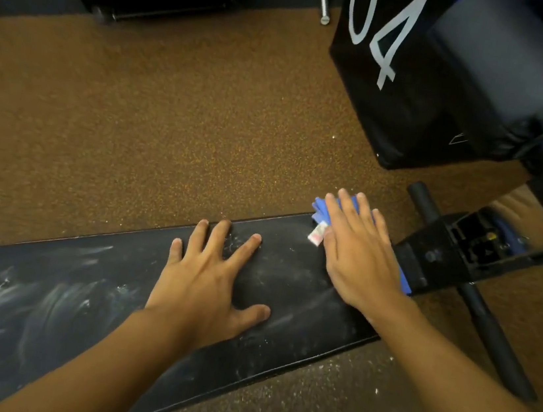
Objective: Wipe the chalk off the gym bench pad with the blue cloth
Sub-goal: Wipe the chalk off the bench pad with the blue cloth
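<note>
Right hand (357, 251) pressed flat on the blue cloth (323, 211) at the far right end of the counter (288, 277), fingers (346, 203) extended, hiding most of the cloth. Left hand (208, 284) splayed flat, grasping nothing. Chalk (8, 302) smeared at left, cut off by the frame edge

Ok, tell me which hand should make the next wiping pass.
Right hand: it already presses the blue cloth flat on the bench pad. The left hand is bare, bracing the pad.
</note>
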